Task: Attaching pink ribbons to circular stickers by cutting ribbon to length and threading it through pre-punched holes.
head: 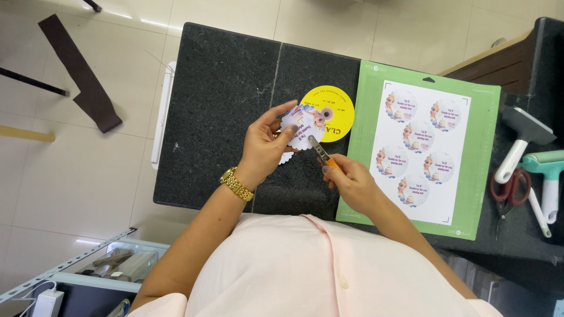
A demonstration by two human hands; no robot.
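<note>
The left hand [267, 144] pinches a round paper tag [301, 130] above the black counter [223, 105]. The right hand [346, 179] is closed on a small orange-handled tool [323, 154], its tip at the tag's edge. Hold the tag flat and still, and keep fingers away from the tip.

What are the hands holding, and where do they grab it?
The left hand pinches a round sticker by its left edge. The right hand grips a small tool by its orange handle.
</note>
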